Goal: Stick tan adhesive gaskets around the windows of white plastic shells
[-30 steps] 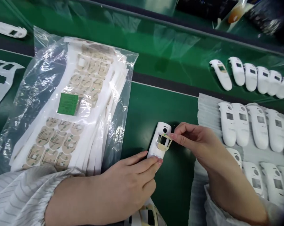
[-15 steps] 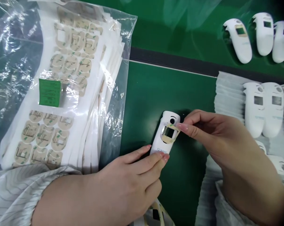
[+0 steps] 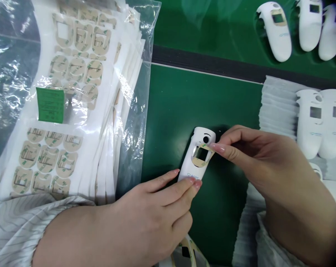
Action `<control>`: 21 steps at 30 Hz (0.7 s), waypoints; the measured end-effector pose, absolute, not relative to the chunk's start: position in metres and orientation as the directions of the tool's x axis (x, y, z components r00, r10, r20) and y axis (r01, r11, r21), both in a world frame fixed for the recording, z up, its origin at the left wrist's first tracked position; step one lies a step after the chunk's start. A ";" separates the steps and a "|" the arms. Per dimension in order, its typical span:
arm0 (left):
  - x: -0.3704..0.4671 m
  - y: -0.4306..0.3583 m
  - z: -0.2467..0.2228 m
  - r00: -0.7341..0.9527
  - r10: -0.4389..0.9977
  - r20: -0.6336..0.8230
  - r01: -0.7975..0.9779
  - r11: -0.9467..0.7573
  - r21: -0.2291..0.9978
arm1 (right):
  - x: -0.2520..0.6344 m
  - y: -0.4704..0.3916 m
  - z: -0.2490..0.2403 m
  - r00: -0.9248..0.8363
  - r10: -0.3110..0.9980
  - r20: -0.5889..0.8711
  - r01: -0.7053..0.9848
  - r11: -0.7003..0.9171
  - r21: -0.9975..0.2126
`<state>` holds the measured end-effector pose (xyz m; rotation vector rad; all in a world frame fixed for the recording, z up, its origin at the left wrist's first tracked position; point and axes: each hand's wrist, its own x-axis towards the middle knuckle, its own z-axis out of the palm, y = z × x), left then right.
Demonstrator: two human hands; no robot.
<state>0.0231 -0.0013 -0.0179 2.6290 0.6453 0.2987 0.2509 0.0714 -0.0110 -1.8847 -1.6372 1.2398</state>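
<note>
A white plastic device housing (image 3: 188, 167) with a dark round hole and a window lies tilted on the green table. My left hand (image 3: 153, 211) is closed on its lower end, fingertips across the front below a blue logo. Pinched between thumb and forefinger of my right hand (image 3: 248, 155) is the edge of a tan adhesive sticker (image 3: 199, 162) with a cut-out. This sticker lies over the housing's window, its right edge raised toward my fingers. Under my left hand, part of a sticker sheet (image 3: 194, 252) shows at the bottom edge.
On the left, a clear plastic bag (image 3: 134, 148) holds stacked sheets of tan stickers (image 3: 48, 159) and a green label (image 3: 50, 105). Several white housings (image 3: 309, 126) rest on white foam sheeting (image 3: 276, 107) at right. More housings (image 3: 276, 35) lie beyond the dark strip (image 3: 206, 66).
The view has shifted slightly, so the bag and the far housings sit a little differently in the picture. Both hands keep nearly the same hold on the housing and sticker.
</note>
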 end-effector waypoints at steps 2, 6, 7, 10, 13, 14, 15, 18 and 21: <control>0.023 -0.001 -0.017 0.869 0.484 0.099 0.396 -0.802 0.447 | 0.251 0.071 -0.011 -0.052 0.924 -0.379 0.621 -0.267 -0.737; 0.024 -0.001 -0.017 0.863 0.494 0.104 0.404 -0.800 0.444 | 0.251 0.070 -0.012 -0.054 0.921 -0.385 0.629 -0.268 -0.730; 0.024 0.000 -0.017 0.862 0.496 0.106 0.406 -0.800 0.442 | 0.250 0.070 -0.012 -0.053 0.922 -0.383 0.632 -0.266 -0.728; 0.024 0.000 -0.018 0.863 0.494 0.110 0.404 -0.803 0.438 | 0.250 0.071 -0.012 -0.050 0.924 -0.380 0.637 -0.263 -0.724; 0.024 -0.001 -0.018 0.864 0.492 0.105 0.404 -0.804 0.437 | 0.250 0.071 -0.012 -0.050 0.931 -0.362 0.632 -0.251 -0.733; 0.024 -0.001 -0.018 0.865 0.491 0.105 0.404 -0.804 0.437 | 0.249 0.071 -0.012 -0.052 0.936 -0.349 0.631 -0.240 -0.738; 0.024 -0.001 -0.018 0.867 0.489 0.100 0.403 -0.803 0.439 | 0.249 0.072 -0.012 -0.056 0.940 -0.337 0.631 -0.228 -0.741; 0.023 -0.001 -0.017 0.874 0.478 0.086 0.396 -0.804 0.444 | 0.248 0.071 -0.012 -0.060 0.947 -0.316 0.642 -0.206 -0.739; 0.023 0.000 -0.017 0.876 0.475 0.089 0.391 -0.805 0.447 | 0.249 0.070 -0.013 -0.059 0.944 -0.324 0.645 -0.212 -0.734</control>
